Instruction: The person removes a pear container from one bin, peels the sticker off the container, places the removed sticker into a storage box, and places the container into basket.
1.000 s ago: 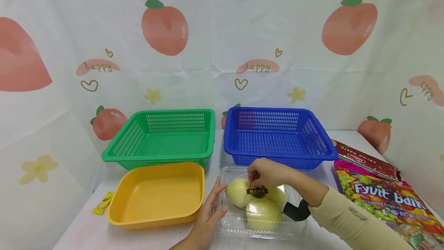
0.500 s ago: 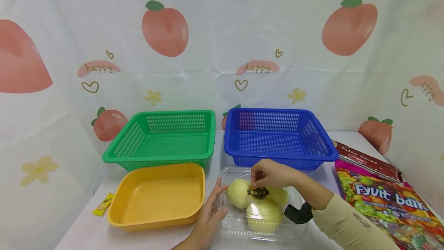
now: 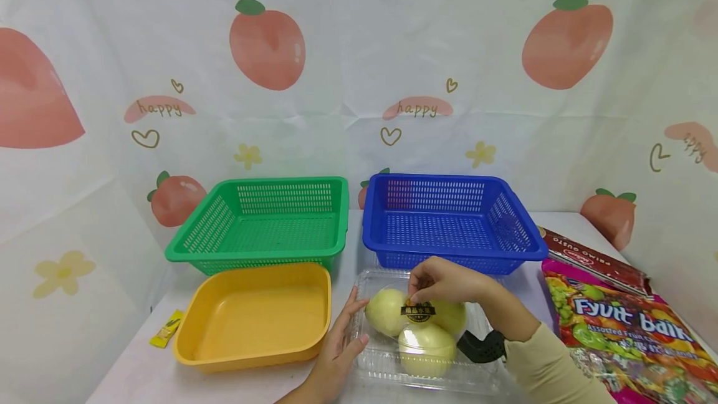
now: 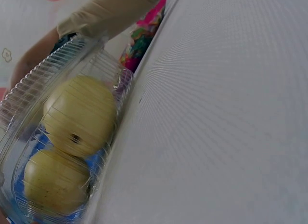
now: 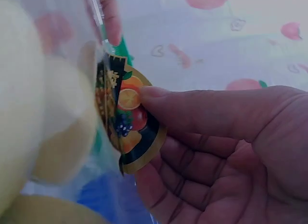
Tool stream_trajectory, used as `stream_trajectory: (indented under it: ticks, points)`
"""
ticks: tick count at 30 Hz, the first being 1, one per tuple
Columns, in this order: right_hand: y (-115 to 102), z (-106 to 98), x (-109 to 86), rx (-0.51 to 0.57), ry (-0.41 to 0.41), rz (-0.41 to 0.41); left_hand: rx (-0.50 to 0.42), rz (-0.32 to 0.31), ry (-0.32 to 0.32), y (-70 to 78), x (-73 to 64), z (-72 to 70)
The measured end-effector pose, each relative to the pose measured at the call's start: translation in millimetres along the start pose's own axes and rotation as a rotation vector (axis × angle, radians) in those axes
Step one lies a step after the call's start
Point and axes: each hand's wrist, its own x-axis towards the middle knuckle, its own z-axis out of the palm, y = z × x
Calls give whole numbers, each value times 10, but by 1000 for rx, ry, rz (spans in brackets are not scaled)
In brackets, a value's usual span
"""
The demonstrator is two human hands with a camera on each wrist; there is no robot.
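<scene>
A clear plastic clamshell box point(image 3: 378, 360) stands in front of the blue basket, with several pale yellow round fruits point(image 4: 79, 113) inside. On top of its lid is a black and gold sticker point(image 3: 417, 312) printed with fruit. My right hand point(image 3: 445, 279) pinches the sticker's edge between thumb and fingers. In the right wrist view, the pinched half of the sticker point(image 5: 137, 123) stands away from the lid while the other half lies against the plastic. My left hand point(image 3: 336, 354) rests along the box's left side, fingers extended and thumb near the front corner.
Behind the box is a blue basket point(image 3: 454, 254), with a green basket point(image 3: 258, 262) to its left. A yellow tray point(image 3: 252, 360) sits left of my left hand, beside a small yellow packet point(image 3: 166, 328). At right lie a candy bag point(image 3: 622, 323) and a red-brown wrapped bar point(image 3: 594, 260).
My right hand has shifted slightly to the right while still pinching the sticker. The left hand and the box stay where they were.
</scene>
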Motion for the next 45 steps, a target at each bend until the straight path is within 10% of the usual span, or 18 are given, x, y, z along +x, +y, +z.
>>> stream_trajectory:
  ticks: [45]
  points:
    - [153,-52,-165,209,40,-104,6,-6,-7,-2,-2,-8]
